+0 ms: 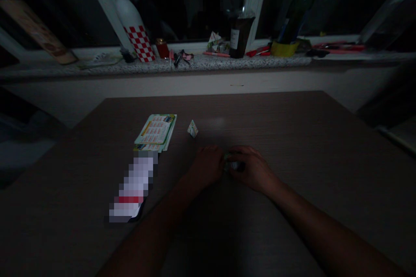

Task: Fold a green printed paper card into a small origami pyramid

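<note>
Both of my hands meet over the table around a small piece of printed paper (233, 165), mostly covered by the fingers. My right hand (255, 169) pinches it from the right, thumb and fingers curled around it. On its other side, my left hand (208, 165) is closed against the paper's edge, its fingertips largely hidden. Just beyond my left hand stands a small folded paper piece (193, 129) with a pointed top. Farther left lies a stack of printed paper sheets (156, 130) with green edges. The scene is dim.
A phone (134, 188) with a blurred-out screen lies left of my left forearm. Behind the wooden table (292, 130), a stone windowsill (201, 65) carries a white bottle with red checks (136, 30), a dark cup (240, 34), a green bottle (294, 13) and small clutter.
</note>
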`<state>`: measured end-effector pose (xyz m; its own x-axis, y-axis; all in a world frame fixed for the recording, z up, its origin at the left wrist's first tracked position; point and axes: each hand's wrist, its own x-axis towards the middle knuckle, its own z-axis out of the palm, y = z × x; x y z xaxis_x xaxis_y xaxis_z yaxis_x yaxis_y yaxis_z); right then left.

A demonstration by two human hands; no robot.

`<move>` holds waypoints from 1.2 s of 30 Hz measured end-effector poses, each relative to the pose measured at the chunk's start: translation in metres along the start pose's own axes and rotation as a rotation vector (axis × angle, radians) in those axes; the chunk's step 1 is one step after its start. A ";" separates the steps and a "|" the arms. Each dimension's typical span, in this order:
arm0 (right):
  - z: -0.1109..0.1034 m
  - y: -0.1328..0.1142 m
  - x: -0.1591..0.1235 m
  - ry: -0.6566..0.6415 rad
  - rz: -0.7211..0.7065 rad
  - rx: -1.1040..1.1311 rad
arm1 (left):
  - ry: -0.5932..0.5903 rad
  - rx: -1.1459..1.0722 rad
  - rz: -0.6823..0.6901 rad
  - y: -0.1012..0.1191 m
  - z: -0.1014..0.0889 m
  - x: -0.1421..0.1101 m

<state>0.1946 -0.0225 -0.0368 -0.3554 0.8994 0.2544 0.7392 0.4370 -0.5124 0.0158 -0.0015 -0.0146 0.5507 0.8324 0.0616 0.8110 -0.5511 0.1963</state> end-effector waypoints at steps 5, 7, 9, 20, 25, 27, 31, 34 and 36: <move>-0.005 0.007 -0.003 -0.050 -0.051 0.063 | -0.014 -0.016 0.001 0.000 -0.001 -0.001; -0.006 0.006 -0.004 -0.042 -0.063 0.084 | -0.019 -0.015 -0.009 0.000 -0.001 -0.001; -0.005 0.005 -0.004 -0.030 -0.067 0.083 | -0.020 -0.015 -0.012 0.000 -0.001 -0.001; 0.003 0.001 0.001 0.041 0.009 0.021 | -0.030 0.005 0.001 0.000 -0.003 -0.002; 0.003 -0.001 0.001 0.059 0.015 0.013 | -0.024 -0.021 0.015 -0.001 -0.007 -0.004; 0.004 0.000 0.001 0.048 0.014 0.010 | -0.029 -0.021 0.010 0.000 -0.009 -0.006; 0.003 0.002 0.001 0.022 0.000 0.016 | -0.042 -0.015 -0.036 0.003 -0.011 -0.007; 0.000 0.003 0.000 -0.018 -0.025 0.028 | -0.065 -0.020 -0.058 0.004 -0.011 -0.005; -0.003 0.004 -0.001 -0.053 -0.043 0.035 | -0.074 -0.032 -0.074 0.004 -0.011 -0.004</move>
<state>0.1997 -0.0217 -0.0363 -0.4168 0.8786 0.2330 0.7025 0.4741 -0.5308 0.0146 -0.0061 -0.0030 0.5039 0.8633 -0.0266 0.8437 -0.4854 0.2291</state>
